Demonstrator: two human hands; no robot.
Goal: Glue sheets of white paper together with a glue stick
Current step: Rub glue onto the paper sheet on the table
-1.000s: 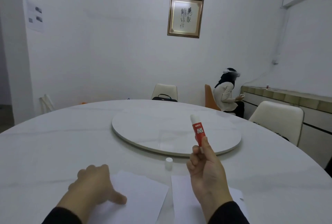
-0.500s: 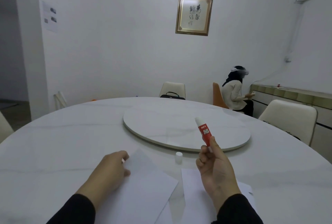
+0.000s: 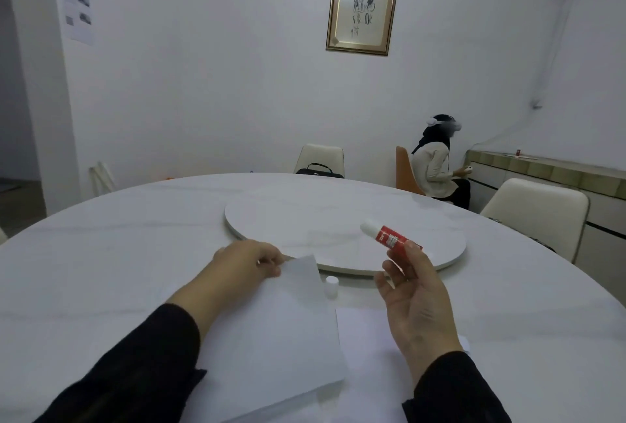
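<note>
My left hand (image 3: 244,266) pinches the far corner of a white paper sheet (image 3: 281,331) and holds it lifted off the round white table (image 3: 101,260). A second white sheet (image 3: 366,348) lies flat on the table under my right forearm. My right hand (image 3: 413,300) grips an uncapped red glue stick (image 3: 389,238) by its base, white tip pointing up and to the left. The glue stick's white cap (image 3: 331,285) stands on the table between the two sheets, just in front of the turntable.
A raised round turntable (image 3: 338,229) fills the table's middle. Cream chairs (image 3: 538,212) stand at the right and behind the table, one with a black bag (image 3: 318,170). Another person sits on an orange chair (image 3: 404,168) by a low cabinet (image 3: 548,168).
My left hand has taken hold of the left sheet's far corner and lifted it up and toward the right. The glue stick has tilted from near upright to pointing left.
</note>
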